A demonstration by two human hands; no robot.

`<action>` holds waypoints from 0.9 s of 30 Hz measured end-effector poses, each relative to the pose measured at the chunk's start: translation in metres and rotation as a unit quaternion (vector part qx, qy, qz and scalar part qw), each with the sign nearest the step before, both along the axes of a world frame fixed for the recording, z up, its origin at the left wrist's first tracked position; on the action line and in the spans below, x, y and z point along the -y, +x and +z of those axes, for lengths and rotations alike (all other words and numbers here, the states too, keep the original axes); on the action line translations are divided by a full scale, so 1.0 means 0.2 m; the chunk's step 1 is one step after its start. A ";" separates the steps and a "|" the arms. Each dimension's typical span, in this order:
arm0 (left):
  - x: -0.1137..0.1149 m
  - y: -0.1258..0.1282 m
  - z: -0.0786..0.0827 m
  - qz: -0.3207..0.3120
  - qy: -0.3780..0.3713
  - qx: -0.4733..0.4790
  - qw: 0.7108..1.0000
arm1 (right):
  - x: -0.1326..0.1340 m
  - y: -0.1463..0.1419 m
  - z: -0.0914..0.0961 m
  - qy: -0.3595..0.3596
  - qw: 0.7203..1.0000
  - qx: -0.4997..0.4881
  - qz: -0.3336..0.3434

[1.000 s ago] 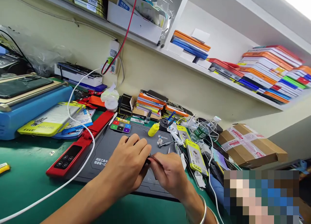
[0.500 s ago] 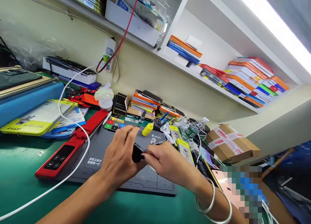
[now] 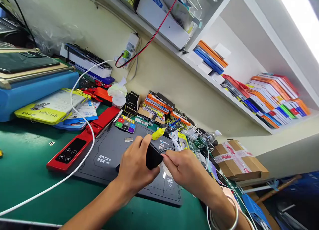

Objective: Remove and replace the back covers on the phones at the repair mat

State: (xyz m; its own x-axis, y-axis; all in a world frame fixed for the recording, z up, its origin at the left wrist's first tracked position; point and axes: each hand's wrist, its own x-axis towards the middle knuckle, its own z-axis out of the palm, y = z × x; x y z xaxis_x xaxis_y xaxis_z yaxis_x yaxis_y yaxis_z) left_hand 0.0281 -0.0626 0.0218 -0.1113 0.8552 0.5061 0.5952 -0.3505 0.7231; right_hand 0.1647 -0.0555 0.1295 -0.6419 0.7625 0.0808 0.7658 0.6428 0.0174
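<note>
My left hand is wrapped round a black phone, tilted up above a dark grey work mat. The phone's dark face is turned toward my right hand. Those fingers are closed in a pinch at the phone's right edge. Whatever lies between them is hidden. Just behind the phone is a small yellow bottle. On the mat to the left of it rests a small flat metal piece.
A red hinged lamp lies along the mat's left side, with a white cable crossing it. Battery packs are stacked at left. Clutter and a plastic bottle stand behind my right hand, near a cardboard box.
The view has shifted and tilted. The phone is turned so that more of its dark face shows. Both hands stay on it, and the small metal piece on the mat has come into sight.
</note>
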 end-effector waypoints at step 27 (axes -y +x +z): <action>-0.04 0.00 0.01 -0.032 -0.032 -0.008 0.999 | -0.24 -0.10 0.15 -0.153 0.978 0.086 0.113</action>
State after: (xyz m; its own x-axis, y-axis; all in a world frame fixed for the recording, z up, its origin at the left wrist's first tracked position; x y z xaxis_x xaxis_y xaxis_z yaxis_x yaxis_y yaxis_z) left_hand 0.0273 -0.0543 0.0238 -0.0475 0.8907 0.4521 0.5845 -0.3422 0.7357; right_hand 0.1451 -0.0078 0.1596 -0.7807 0.5716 -0.2525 0.6066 0.7903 -0.0864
